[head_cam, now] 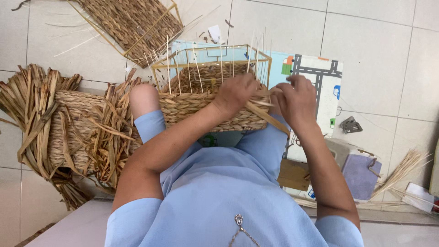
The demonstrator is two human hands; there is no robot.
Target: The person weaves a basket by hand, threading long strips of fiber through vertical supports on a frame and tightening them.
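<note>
Basket [208, 107], half-woven on a wire frame, rests on the person's lap, left hand [235, 93] pressing its rim, right hand [297, 98] pinching a flat straw strand [267, 116] beside it.

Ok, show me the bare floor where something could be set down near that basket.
Bare pale tile floor lies beyond the printed play mat, to the right. Crowded: dried straw bundle left, flat woven panel above it, loose straw and scraps lower right, half-woven straw basket on the lap.

Finished woven basket [75, 128] amid loose dried straw [27, 100], printed play mat [320, 77], tiled floor [388, 50].
</note>
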